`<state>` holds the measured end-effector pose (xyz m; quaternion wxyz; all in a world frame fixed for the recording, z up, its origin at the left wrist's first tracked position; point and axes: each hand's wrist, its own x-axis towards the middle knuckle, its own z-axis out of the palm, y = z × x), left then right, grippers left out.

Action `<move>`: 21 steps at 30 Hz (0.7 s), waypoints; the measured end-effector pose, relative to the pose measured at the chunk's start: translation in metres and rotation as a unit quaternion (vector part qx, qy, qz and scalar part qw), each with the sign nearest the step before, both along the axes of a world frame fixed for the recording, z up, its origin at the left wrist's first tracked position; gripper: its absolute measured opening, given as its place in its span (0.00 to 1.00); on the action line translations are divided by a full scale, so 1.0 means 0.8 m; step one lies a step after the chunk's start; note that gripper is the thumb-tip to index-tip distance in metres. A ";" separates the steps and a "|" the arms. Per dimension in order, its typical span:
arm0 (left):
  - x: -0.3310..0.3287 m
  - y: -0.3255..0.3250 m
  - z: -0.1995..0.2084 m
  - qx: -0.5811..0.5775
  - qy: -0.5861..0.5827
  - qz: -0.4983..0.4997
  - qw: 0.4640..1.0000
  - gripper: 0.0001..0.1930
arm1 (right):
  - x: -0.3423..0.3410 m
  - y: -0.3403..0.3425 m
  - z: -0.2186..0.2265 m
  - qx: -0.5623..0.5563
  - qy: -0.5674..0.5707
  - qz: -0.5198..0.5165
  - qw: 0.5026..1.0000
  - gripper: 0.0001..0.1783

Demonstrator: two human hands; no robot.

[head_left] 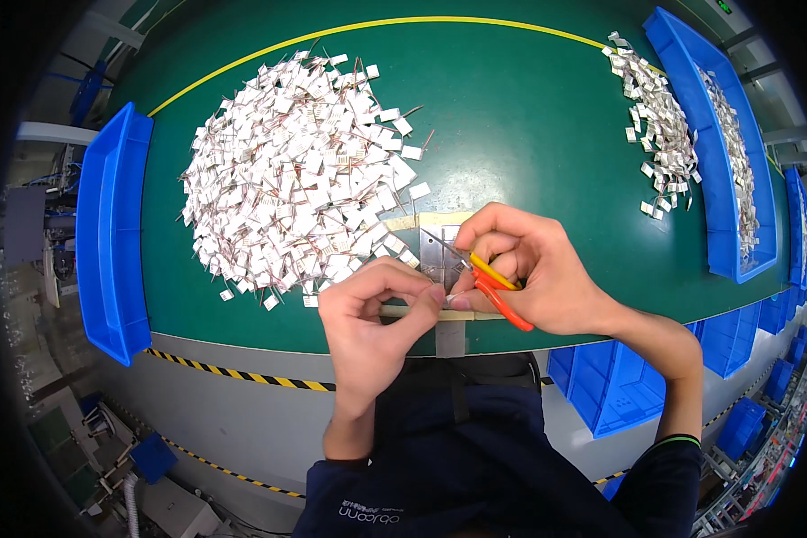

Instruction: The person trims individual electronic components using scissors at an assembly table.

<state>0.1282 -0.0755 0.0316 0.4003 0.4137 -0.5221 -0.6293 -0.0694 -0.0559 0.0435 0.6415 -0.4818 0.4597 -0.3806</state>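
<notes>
Near the table's front edge, my left hand (368,318) is closed in a pinch, thumb against forefinger. My right hand (556,278) is closed round small scissors (502,300) with orange and yellow handles, their thin metal points slanting up and left. Its fingertips meet the left ones at a tiny white piece (451,299), mostly hidden by the fingers. Just beneath and beyond the hands lies a flat metal plate (432,254), with pale tape along its edge. A large heap of white connectors with short brown and dark wires (287,179) spreads beside my left hand.
On the green table (520,108), a blue tray (117,233) stands at the left edge. At the right lie a smaller heap of connectors (659,125) and a blue tray (717,224) holding more. Blue bins (623,386) stand below the table's front right.
</notes>
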 end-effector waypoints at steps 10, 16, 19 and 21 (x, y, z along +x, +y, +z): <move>0.008 -0.014 0.012 -0.004 0.068 0.090 0.994 0.02 | 0.002 -0.001 0.001 0.055 -0.046 -0.015 0.997 0.22; -0.006 0.005 0.011 0.030 0.078 0.081 0.993 0.05 | -0.002 -0.008 0.011 0.106 -0.075 -0.072 0.989 0.23; -0.014 0.018 0.006 0.051 0.105 0.061 0.991 0.06 | -0.003 -0.006 0.015 0.104 -0.085 -0.066 0.989 0.23; -0.017 0.021 -0.001 0.038 0.119 0.055 0.991 0.06 | -0.003 -0.006 0.015 0.105 -0.085 -0.055 0.989 0.22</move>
